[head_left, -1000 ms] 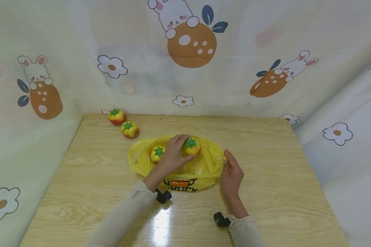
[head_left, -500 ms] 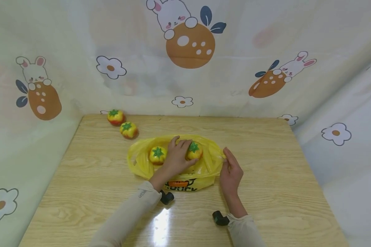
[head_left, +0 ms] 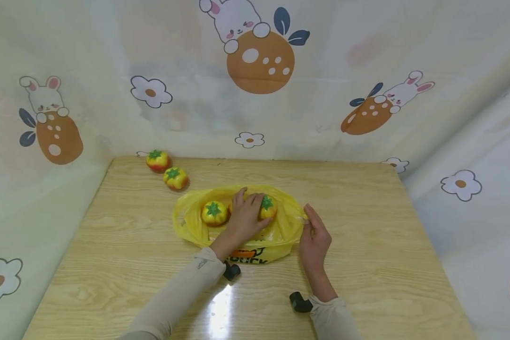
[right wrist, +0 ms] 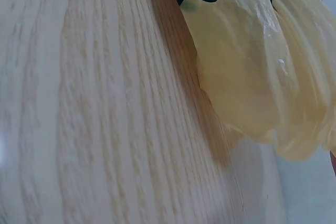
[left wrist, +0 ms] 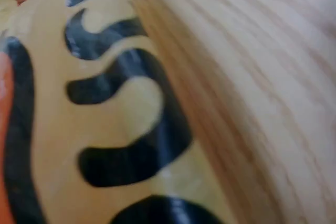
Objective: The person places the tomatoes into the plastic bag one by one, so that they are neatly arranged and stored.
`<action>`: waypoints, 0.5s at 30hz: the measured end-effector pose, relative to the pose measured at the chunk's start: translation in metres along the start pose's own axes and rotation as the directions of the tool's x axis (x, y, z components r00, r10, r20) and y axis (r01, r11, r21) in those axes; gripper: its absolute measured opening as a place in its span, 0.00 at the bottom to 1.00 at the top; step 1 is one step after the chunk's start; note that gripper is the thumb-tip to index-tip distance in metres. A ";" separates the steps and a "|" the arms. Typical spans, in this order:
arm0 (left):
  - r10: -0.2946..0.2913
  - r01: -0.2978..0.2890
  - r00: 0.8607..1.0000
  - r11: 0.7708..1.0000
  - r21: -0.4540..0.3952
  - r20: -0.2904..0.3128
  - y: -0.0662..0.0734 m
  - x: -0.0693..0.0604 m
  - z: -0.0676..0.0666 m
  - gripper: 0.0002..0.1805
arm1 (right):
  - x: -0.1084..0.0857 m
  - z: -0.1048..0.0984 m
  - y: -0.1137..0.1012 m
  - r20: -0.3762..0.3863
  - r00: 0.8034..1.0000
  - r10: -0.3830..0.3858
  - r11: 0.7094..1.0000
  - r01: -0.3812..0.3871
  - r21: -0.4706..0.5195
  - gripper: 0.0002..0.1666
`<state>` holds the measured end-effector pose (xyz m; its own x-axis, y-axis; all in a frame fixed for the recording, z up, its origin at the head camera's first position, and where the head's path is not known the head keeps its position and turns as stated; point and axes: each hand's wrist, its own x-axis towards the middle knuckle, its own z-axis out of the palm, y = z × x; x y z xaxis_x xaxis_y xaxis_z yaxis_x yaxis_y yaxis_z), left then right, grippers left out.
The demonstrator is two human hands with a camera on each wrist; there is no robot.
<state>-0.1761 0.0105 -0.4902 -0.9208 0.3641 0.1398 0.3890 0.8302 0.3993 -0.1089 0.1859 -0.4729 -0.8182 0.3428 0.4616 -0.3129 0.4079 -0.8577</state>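
Table (head_left: pixel 110 236), far left corner: one yellow-red fruit (head_left: pixel 158 161), a second fruit (head_left: pixel 175 179) near it. Then yellow bag (head_left: pixel 274 253), holding the bagged fruit (head_left: pixel 214 213) at its left. Left hand (head_left: pixel 241 218) inside, thumb and bent fingers gripping the green-topped fruit (head_left: pixel 269 208), just right of the palm. Right hand (head_left: pixel 315 243) pinches the bag's right rim.

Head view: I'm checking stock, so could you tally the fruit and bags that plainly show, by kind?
Fruit: 4 (2 outside, 2 within the bag; the left hand may hide more)
Bag: 1
Total: 5 plainly visible
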 end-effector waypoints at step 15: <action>0.007 -0.001 0.998 0.994 0.107 -0.057 -0.008 -0.004 0.013 0.42 | -0.003 0.003 0.019 -0.019 1.000 -0.013 1.000 0.013 0.008 0.21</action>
<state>-0.1754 0.0081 -0.5056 -0.9183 0.3452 0.1938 0.3906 0.8702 0.3004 -0.1142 0.1901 -0.4916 -0.8047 0.3533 0.4771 -0.3278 0.4056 -0.8532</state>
